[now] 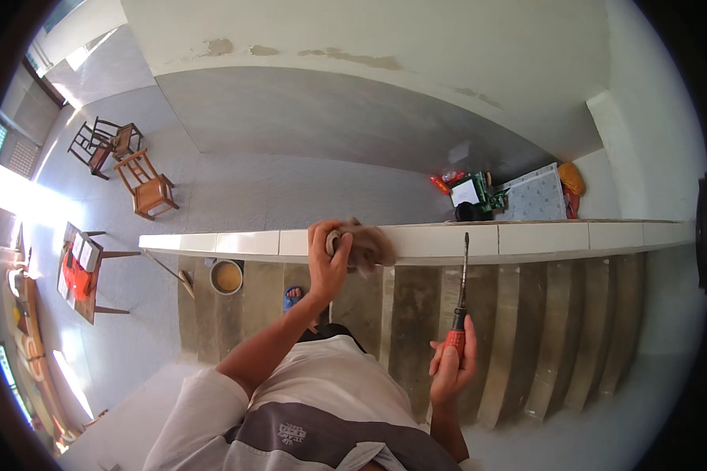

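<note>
My left hand (pixel 328 259) is closed on a brownish cloth (pixel 369 248), which rests bunched on the white tiled top of a low wall (pixel 440 242). Part of the cloth hangs over the near edge of the tiles. In my right hand (pixel 454 363) is a screwdriver (pixel 462 302) with a red and black handle. Its long metal shaft points away from me, and its tip appears over the tiled ledge; whether it touches the tiles I cannot tell.
Concrete stairs (pixel 416 337) run along the near side of the wall. A metal pot (pixel 227 276) with yellowish liquid stands at the left, near a long-handled tool (pixel 185 284). Wooden chairs (pixel 146 184) and a table (pixel 86 275) stand farther left. Beyond the wall lies a green-and-black pile (pixel 479 196).
</note>
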Tool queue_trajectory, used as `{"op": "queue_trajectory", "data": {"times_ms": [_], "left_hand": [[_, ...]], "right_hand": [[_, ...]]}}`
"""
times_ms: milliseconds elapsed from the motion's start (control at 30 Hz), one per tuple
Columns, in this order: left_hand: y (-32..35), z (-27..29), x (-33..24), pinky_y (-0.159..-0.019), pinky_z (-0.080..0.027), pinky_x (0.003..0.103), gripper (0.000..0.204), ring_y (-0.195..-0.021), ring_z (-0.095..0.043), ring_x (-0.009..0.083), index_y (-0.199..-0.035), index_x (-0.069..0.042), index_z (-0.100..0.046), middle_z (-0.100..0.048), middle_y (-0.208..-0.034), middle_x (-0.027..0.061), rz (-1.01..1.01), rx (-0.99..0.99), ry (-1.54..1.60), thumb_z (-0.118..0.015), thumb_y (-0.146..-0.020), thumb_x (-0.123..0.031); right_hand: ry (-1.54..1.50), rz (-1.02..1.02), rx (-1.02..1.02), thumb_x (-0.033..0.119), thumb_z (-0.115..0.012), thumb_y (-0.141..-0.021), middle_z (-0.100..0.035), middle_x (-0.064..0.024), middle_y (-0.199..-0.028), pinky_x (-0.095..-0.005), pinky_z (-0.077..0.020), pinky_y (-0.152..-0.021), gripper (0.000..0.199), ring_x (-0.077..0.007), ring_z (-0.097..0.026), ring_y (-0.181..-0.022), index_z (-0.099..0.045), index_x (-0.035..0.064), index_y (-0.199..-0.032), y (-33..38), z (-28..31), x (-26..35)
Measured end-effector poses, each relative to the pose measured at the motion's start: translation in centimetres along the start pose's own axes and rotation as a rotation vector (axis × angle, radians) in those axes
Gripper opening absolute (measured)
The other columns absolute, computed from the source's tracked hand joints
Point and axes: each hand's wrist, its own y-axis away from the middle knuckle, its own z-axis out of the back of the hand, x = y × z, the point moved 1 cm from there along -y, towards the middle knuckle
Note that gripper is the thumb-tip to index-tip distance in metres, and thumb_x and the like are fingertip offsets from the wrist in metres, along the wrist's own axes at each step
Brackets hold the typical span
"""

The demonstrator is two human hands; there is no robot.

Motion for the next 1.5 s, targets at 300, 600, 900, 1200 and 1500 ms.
{"op": "queue_trajectory", "data": {"times_ms": [300,600,900,1200,1500], "left_hand": [[3.1,-10.3,-6.4,-0.102,-0.041,0.044,0.069,-0.122,-0.046,0.0389,-0.125,-0.006,-0.048,-0.047,-0.128,0.0181,-0.557,0.457,0.022,-0.072,-0.060,0.001],[-1.6,0.2,4.1,-0.087,-0.043,0.044,0.045,-0.096,-0.056,0.0330,-0.106,-0.012,-0.063,-0.060,-0.098,0.0098,-0.307,0.028,-0.386,-0.072,-0.063,-0.007],[-2.4,-4.0,3.0,-0.089,-0.042,0.047,0.037,-0.103,-0.051,0.0365,-0.102,-0.008,-0.062,-0.055,-0.106,0.0159,-0.209,-0.018,-0.299,-0.068,-0.066,-0.005],[8.7,-9.8,-1.8,-0.089,-0.045,0.041,0.047,-0.110,-0.049,0.0330,-0.104,-0.008,-0.060,-0.051,-0.117,0.0143,-0.674,0.875,-0.091,-0.075,-0.060,-0.015],[7.3,-1.0,0.2,-0.082,-0.051,0.035,0.030,-0.085,-0.063,0.0219,-0.108,-0.006,-0.065,-0.065,-0.102,0.0085,0.329,1.077,0.139,-0.065,-0.081,-0.020]], "right_hand": [[-0.086,-0.086,-0.108,0.009,-0.039,-0.090,-0.047,-0.0015,-0.062,-0.0342,-0.0520,-0.078,0.053,-0.0074,-0.039,-0.045,-0.037,-0.0040,-0.141,-0.3,-0.7,1.3],[-0.094,-0.054,-0.141,0.010,-0.039,-0.090,-0.047,-0.0023,-0.062,-0.0335,-0.0526,-0.077,0.052,-0.0080,-0.039,-0.045,-0.038,-0.0038,-0.140,-1.0,-0.2,1.4],[-0.059,-0.127,-0.155,0.008,-0.042,-0.089,-0.048,-0.0020,-0.062,-0.0334,-0.0526,-0.076,0.052,-0.0080,-0.040,-0.044,-0.040,-0.0035,-0.139,0.3,0.5,0.7],[-0.150,-0.094,-0.027,0.006,-0.043,-0.090,-0.049,-0.0003,-0.063,-0.0311,-0.0525,-0.076,0.049,-0.0066,-0.042,-0.047,-0.042,-0.0045,-0.138,-2.4,-1.7,0.7],[0.343,-0.026,0.282,0.003,-0.055,-0.086,-0.061,-0.0008,-0.081,-0.0212,-0.0448,-0.061,0.045,-0.0042,-0.050,-0.064,-0.055,0.0025,-0.131,-2.2,-1.4,-1.3]]}}
